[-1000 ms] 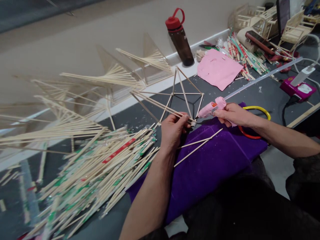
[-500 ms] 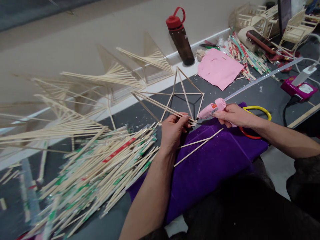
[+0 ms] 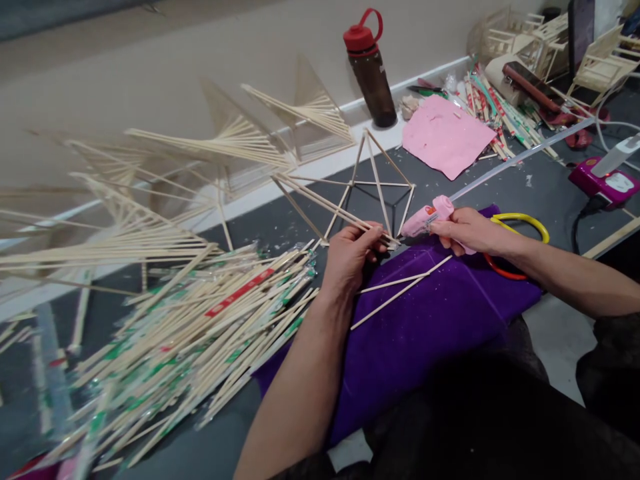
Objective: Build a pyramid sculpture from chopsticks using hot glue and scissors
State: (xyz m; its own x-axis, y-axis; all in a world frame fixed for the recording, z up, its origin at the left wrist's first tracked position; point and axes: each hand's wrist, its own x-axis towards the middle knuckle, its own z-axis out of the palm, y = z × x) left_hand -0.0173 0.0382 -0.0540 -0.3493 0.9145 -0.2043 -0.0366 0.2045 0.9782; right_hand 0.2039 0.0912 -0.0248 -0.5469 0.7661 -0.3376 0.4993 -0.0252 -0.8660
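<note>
My left hand [image 3: 353,257] is closed, pinching the near end of the wooden sticks [image 3: 325,205] that form one side of a triangular stick frame [image 3: 381,184]. In my right hand [image 3: 467,232] is a pink hot glue gun [image 3: 429,215], its nozzle pointing left at the corner just beyond my left fingertips. Whether the nozzle touches the wood I cannot tell. Two loose chopsticks [image 3: 403,301] lie on a purple cloth [image 3: 430,333] below my hands. Scissors with a yellow and red handle [image 3: 523,223] rest by my right wrist.
Many wrapped chopsticks [image 3: 200,333] are heaped at the left. Finished fan-like stick structures [image 3: 245,147] line the wall. A dark bottle with a red lid [image 3: 371,80], a pink sheet [image 3: 445,137], a purple power socket [image 3: 603,183] and small wooden chairs [image 3: 600,67] stand farther back.
The whole view has shifted slightly, so things appear a little farther right. The glue gun's nozzle sits slightly farther from my left fingertips; both hands keep their holds.
</note>
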